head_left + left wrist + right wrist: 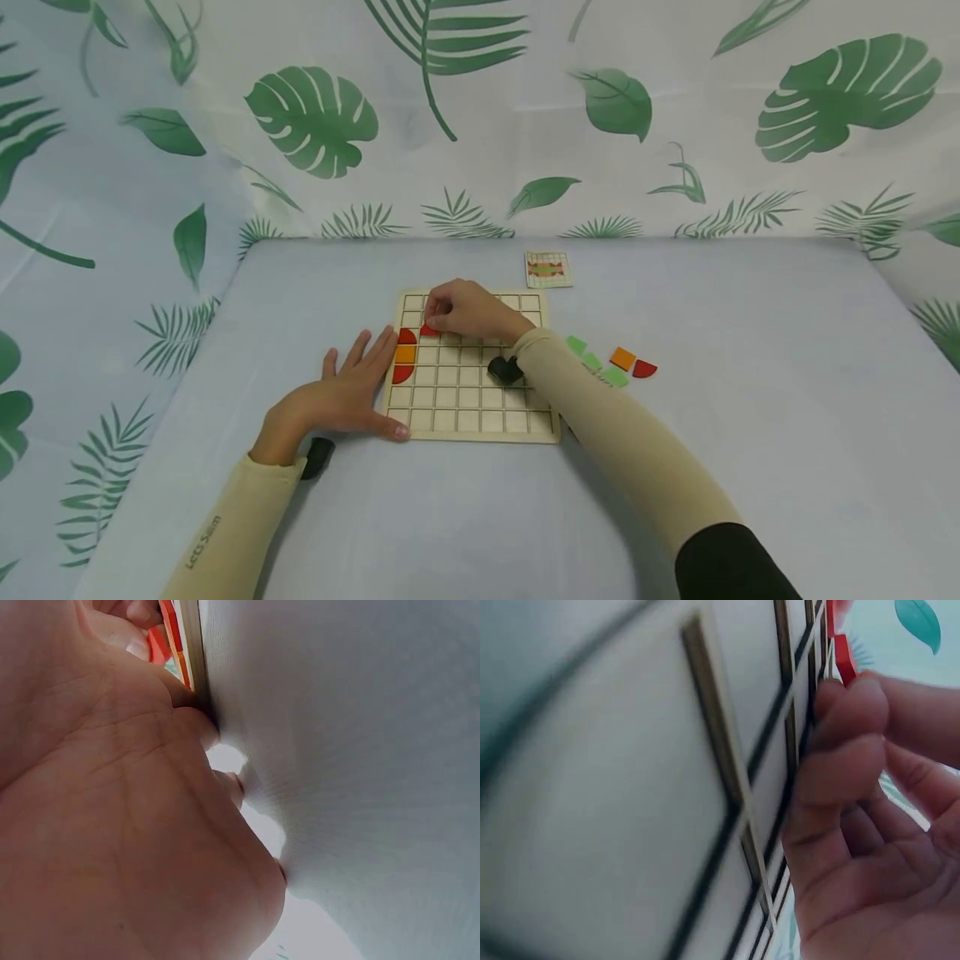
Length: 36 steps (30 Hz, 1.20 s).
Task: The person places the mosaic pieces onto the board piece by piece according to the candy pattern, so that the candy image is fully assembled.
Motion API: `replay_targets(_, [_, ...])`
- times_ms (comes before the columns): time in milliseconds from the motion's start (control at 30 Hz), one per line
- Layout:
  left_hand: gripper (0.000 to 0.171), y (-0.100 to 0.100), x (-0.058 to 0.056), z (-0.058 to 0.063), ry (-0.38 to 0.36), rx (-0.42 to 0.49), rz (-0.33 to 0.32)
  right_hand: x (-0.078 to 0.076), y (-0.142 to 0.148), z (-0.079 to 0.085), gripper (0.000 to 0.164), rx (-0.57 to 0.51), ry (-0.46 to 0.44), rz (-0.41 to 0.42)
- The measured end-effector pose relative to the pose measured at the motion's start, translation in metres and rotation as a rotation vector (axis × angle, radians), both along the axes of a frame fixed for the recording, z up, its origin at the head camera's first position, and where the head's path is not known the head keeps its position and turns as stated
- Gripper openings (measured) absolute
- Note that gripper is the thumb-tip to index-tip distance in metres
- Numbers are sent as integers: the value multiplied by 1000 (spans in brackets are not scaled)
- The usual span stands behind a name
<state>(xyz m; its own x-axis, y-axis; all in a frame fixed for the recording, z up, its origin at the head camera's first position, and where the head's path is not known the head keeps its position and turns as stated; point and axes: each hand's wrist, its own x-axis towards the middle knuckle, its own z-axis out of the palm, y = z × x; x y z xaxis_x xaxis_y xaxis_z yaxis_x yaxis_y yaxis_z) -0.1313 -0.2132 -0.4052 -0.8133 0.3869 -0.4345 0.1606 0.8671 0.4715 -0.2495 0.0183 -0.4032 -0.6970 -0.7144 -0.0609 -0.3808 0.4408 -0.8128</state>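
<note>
One square wooden grid board (pixel 455 396) against your spread left hand (pixel 341 400), one flat red piece (pixel 430 331) in your pinching right hand (pixel 471 311).

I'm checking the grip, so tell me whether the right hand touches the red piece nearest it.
Touching. The right wrist view shows fingers of the right hand against the red piece, with no visible gap.

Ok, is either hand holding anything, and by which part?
The right hand pinches a red piece at its edge, exact spot hidden; the left hand only touches the board.
</note>
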Motion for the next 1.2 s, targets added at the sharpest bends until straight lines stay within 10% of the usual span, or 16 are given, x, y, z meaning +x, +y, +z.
replay_targets(500, [141, 2, 0, -2, -4, 4, -6, 9, -4, -1, 12, 88, 127, 30])
replay_targets(1200, [141, 3, 1, 3, -4, 9, -1, 32, 27, 12, 33, 59, -43, -9])
